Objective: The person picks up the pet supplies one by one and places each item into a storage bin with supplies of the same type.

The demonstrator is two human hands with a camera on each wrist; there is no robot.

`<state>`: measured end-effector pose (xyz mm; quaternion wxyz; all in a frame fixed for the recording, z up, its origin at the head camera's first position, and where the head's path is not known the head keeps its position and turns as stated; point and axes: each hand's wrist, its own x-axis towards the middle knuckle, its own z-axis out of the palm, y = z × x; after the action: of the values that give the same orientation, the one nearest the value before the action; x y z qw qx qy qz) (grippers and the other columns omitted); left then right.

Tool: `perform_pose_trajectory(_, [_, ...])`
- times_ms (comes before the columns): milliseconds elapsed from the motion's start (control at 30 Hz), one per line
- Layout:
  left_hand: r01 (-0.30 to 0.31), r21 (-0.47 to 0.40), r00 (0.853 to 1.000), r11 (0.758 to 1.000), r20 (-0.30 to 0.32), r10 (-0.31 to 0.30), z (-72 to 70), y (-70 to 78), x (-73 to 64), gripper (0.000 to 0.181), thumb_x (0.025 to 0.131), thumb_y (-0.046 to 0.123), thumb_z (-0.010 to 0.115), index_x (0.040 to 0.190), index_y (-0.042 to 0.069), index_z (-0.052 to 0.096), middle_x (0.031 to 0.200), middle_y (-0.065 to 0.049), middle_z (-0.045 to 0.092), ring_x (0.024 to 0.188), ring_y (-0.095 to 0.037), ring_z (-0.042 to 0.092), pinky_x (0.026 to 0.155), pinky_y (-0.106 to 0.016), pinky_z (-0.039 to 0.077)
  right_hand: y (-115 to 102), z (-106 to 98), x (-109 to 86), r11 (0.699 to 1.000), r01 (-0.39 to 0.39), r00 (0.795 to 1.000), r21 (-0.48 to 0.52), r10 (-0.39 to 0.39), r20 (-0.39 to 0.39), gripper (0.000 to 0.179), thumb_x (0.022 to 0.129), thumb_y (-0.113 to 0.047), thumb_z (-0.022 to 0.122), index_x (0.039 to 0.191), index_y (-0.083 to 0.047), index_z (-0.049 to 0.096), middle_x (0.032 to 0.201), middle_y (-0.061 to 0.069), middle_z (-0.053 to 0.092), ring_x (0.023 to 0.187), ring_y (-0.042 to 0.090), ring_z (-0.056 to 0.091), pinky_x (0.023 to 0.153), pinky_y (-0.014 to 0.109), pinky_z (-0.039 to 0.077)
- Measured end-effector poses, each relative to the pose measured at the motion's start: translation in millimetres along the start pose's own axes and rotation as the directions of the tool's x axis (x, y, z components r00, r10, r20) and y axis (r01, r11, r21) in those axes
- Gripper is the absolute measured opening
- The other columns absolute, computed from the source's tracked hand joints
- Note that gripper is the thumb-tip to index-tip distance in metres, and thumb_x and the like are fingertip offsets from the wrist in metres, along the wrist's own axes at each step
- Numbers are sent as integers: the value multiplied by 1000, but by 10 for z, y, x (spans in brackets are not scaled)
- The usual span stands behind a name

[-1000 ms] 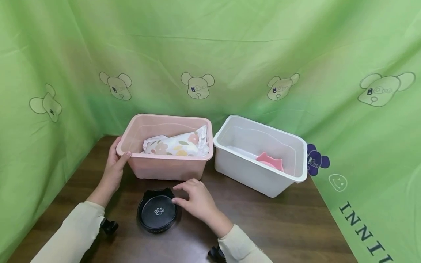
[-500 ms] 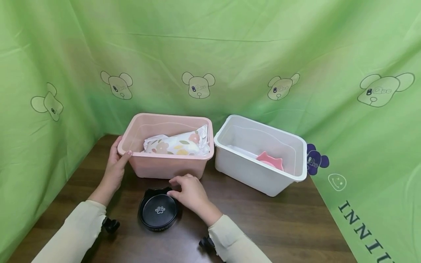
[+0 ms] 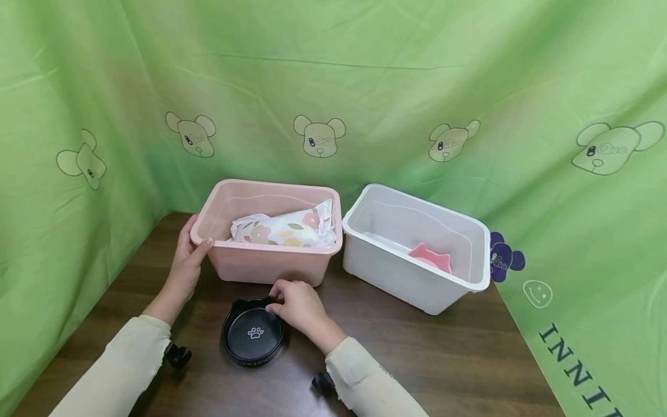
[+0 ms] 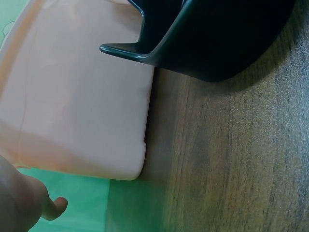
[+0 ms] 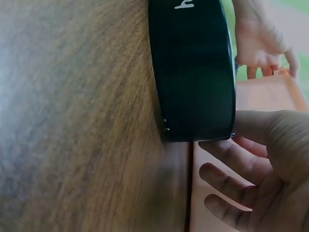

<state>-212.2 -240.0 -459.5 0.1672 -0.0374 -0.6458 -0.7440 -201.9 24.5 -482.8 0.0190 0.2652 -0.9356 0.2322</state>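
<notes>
A black pet bowl with cat ears and a paw print lies on the table, in front of the pink bin. My right hand pinches the bowl's rim by its right ear, thumb on the inner side. In the right wrist view the other fingers reach past the bowl's side. At the pink bin's left corner, my left hand grips the rim, thumb in front. Its fingertips are hidden behind the bin. Inside the bin lies a white flower-printed package.
To the right of the pink bin, a white bin stands at an angle, with a pink cat-eared dish inside. A green curtain with bear prints hangs behind and beside the brown wooden table.
My right hand has moved slightly left and its thumb and forefinger have closed on the bowl's rim. The left hand keeps its hold on the pink bin. The head view has shifted slightly.
</notes>
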Motion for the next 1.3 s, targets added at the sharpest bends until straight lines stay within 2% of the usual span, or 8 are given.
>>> perform_pose_trajectory(233, [9, 5, 1000, 1000, 2, -9, 38, 18, 15, 67, 106, 4, 50, 164, 10, 16, 167, -15, 21, 149, -26, 27, 110, -12, 32, 39, 22, 28, 997, -30, 1000, 74, 31, -1, 16, 84, -31, 85, 87, -24, 71, 77, -16, 70, 71, -1, 62, 65, 21, 49])
perform_pose_trajectory(433, [33, 24, 999, 999, 16, -33, 57, 16, 21, 69, 106, 7, 51, 164, 11, 13, 168, -15, 20, 150, -27, 26, 110, -12, 31, 72, 19, 1, 979, -91, 996, 182, 94, -4, 15, 83, -29, 85, 81, -25, 71, 72, -18, 67, 66, -3, 58, 62, 21, 48])
perform_pose_trajectory(567, [36, 31, 999, 999, 11, -36, 54, 14, 13, 69, 106, 8, 51, 164, 12, 14, 167, -15, 22, 149, -26, 27, 109, -12, 32, 67, -3, -30, 970, -97, 995, 223, 102, -9, 15, 82, -30, 85, 78, -26, 72, 70, -19, 65, 64, -3, 57, 60, 21, 47])
perform_pose_trajectory(1000, [26, 18, 1000, 1000, -5, -26, 13, 23, -13, 67, 106, 6, 50, 163, 10, 15, 165, -16, 22, 147, -24, 30, 107, -12, 33, -1, -122, -101, 966, -87, 995, 243, 97, -31, 15, 79, -30, 85, 74, -28, 72, 65, -20, 62, 62, -3, 55, 57, 21, 45])
perform_pose_trajectory(1300, [21, 20, 1000, 1000, -8, -21, 14, 19, -15, 67, 106, 5, 50, 163, 9, 15, 165, -16, 22, 146, -24, 30, 107, -12, 33, -32, -283, -176, 959, -65, 995, 276, 84, -59, 12, 80, -29, 83, 75, -29, 73, 66, -21, 63, 63, -2, 57, 58, 21, 46])
